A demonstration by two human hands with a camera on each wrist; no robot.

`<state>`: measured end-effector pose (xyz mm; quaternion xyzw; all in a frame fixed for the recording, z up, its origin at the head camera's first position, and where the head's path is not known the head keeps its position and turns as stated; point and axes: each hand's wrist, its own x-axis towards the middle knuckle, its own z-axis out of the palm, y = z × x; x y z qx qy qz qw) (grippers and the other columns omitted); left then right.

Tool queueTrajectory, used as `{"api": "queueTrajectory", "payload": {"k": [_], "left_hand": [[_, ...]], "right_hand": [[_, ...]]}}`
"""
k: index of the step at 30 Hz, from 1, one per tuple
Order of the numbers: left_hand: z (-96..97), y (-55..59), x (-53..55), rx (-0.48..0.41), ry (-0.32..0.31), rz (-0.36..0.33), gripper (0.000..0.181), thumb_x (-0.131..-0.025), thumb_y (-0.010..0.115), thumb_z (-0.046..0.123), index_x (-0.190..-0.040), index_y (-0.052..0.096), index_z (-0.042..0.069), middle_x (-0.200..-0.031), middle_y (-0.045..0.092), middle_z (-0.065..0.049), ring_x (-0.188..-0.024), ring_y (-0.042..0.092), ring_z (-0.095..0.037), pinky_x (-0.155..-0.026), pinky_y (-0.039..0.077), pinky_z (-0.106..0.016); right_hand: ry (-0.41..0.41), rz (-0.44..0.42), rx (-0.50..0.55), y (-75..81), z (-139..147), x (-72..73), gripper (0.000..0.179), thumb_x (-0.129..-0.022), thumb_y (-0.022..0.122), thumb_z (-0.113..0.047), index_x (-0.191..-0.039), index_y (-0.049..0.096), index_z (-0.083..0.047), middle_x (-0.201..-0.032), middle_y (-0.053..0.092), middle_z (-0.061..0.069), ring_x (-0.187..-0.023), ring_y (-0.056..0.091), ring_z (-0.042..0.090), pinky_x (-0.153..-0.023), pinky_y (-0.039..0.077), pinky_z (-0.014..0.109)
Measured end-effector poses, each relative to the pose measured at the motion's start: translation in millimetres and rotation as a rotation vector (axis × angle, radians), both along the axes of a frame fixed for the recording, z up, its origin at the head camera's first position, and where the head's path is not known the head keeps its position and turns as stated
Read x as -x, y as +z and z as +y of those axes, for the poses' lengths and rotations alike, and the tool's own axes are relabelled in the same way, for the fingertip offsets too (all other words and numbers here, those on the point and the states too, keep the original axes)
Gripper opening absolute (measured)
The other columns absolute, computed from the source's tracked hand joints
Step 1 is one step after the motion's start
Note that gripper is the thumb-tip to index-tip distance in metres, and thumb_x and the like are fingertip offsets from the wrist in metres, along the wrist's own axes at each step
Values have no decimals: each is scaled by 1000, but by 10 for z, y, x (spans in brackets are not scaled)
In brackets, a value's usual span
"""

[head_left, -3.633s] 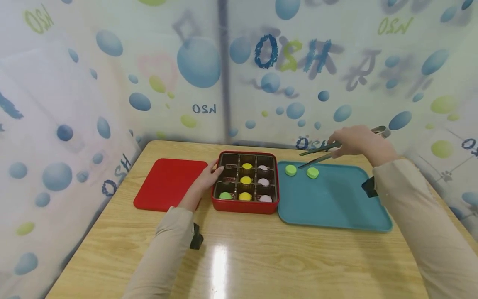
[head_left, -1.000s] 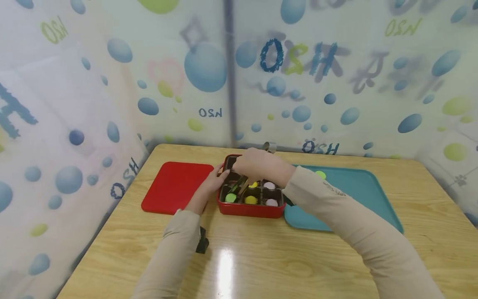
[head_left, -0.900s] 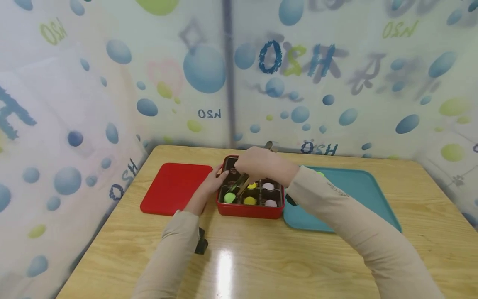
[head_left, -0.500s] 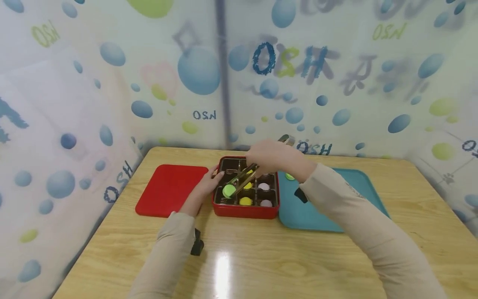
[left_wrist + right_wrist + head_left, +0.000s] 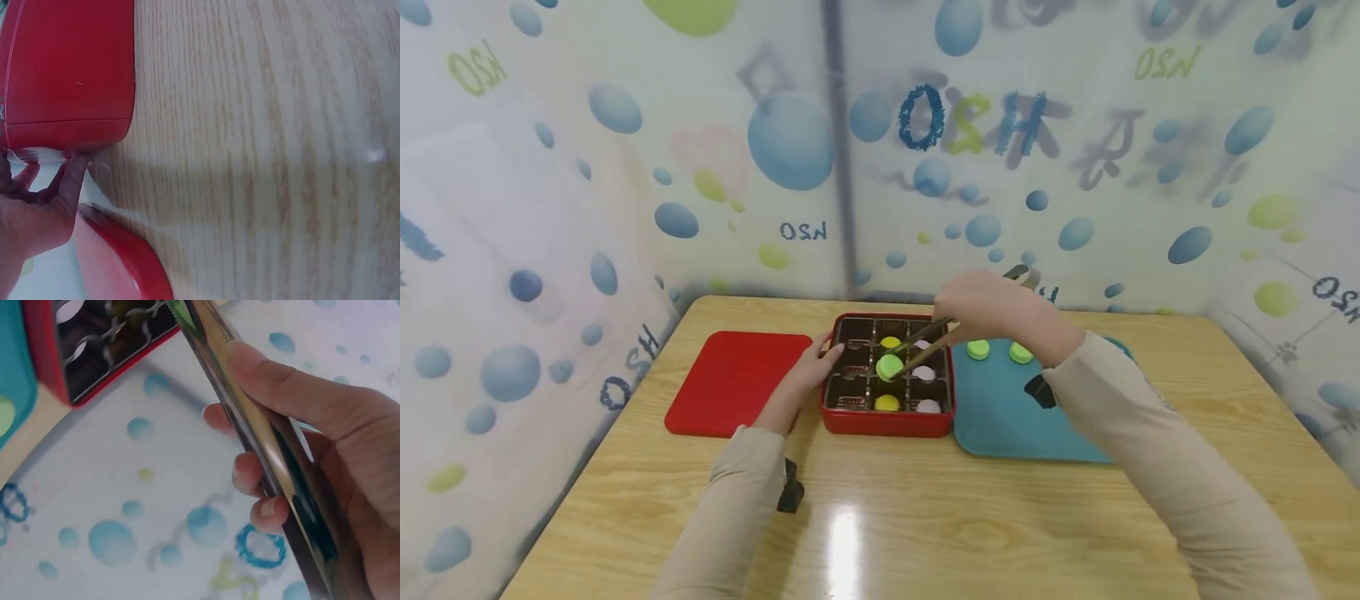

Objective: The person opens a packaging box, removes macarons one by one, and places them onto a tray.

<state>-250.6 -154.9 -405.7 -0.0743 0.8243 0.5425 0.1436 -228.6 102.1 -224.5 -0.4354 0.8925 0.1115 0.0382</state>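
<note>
My right hand grips metal tongs. Their tips pinch a green macaron above the middle compartment of a red box, which hides what lies beneath. Inside the box, a yellow macaron sits at the front of the middle column and another at the back. Pale lilac macarons fill the right column; the left column holds none. My left hand holds the box's left wall, thumb over the rim, fingers against the outside.
A red lid lies flat left of the box. To its right is a teal tray with two green macarons near its back edge. The wooden table meets a patterned curtain behind.
The tongs have lifted the green macaron out of the front left compartment and carried it right and back over the middle. The left hand has stayed at the box's left side.
</note>
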Motion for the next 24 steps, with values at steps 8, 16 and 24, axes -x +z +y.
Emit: {"api": "queueTrajectory", "payload": {"k": [8,16,24], "left_hand": [[13,12,-1,-5,3,-9,56,-99,38,31,-148,14,17,-145,29,-23,-132,34,-35,-108,28,-48],[7,5,-1,3,-5,-8,57,-98,38,32,-148,14,16,-145,30,-23,-131,34,-35,-108,29,-47],[-3,8,-2,3,-11,-12,58,-98,38,35,-148,13,18,-146,28,-21,-133,33,-34,-109,28,-47]], "right_hand": [[-97,-11,35,-69,361,107,9,-74,75,-21,-76,70,-13,-72,65,-1,-64,58,12,-62,50,30],[-213,-52,47,-63,622,156,23,-74,75,-26,-92,72,-11,-87,69,3,-76,63,17,-68,52,35],[-277,-67,58,-8,762,148,30,-75,74,-24,-100,70,-7,-96,70,8,-82,65,22,-73,52,39]]}}
